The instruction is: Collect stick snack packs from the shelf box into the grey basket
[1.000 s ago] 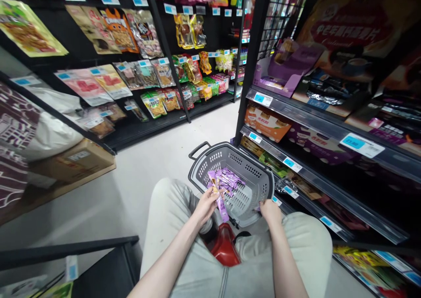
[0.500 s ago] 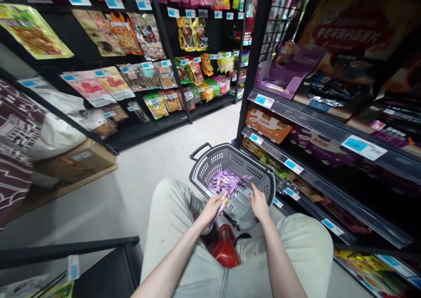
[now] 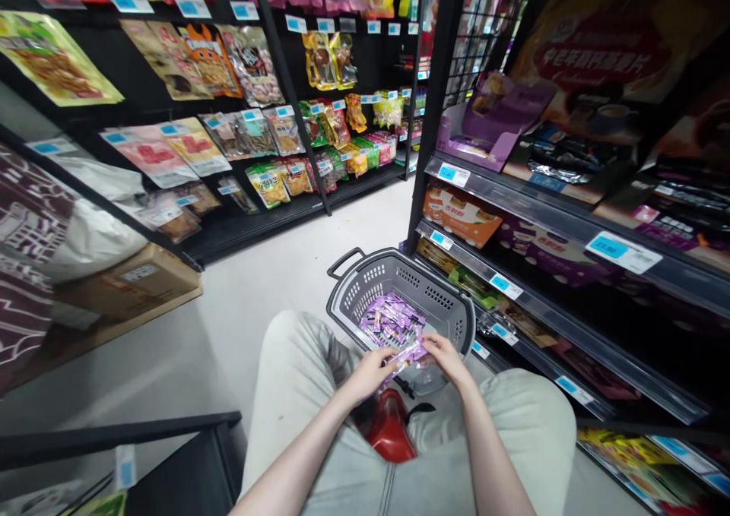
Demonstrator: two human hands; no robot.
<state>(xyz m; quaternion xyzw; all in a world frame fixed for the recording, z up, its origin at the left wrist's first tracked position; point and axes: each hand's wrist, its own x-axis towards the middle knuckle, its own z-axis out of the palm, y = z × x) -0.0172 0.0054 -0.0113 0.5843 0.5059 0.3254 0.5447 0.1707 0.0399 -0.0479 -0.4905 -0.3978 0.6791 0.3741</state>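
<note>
Over the near side of a grey shopping basket (image 3: 376, 261), my two hands are close together at a few slim purple sachets (image 3: 409, 353). My left hand (image 3: 369, 373) is closed around them from the left. From the right, my right hand (image 3: 448, 358) pinches the upper end of the purple packaging. How many sachets are between the hands I cannot tell. Below, a loose heap of similar purple sachets (image 3: 391, 312) lies on the left part of the basket's slotted floor. The basket stands on the floor beyond my knees.
Close on the right is a shelf rack (image 3: 502, 185) with an open purple display box (image 3: 476, 140) and orange cartons (image 3: 459, 216). Bagged snacks (image 3: 268, 183) line the far racks. A brown cardboard box (image 3: 131, 284) sits left; something red (image 3: 392, 428) is between my legs.
My right hand has moved left from the basket's right side to the sachets in my left hand and now grips there. A purple sachet near its fingertips earlier no longer shows there.
</note>
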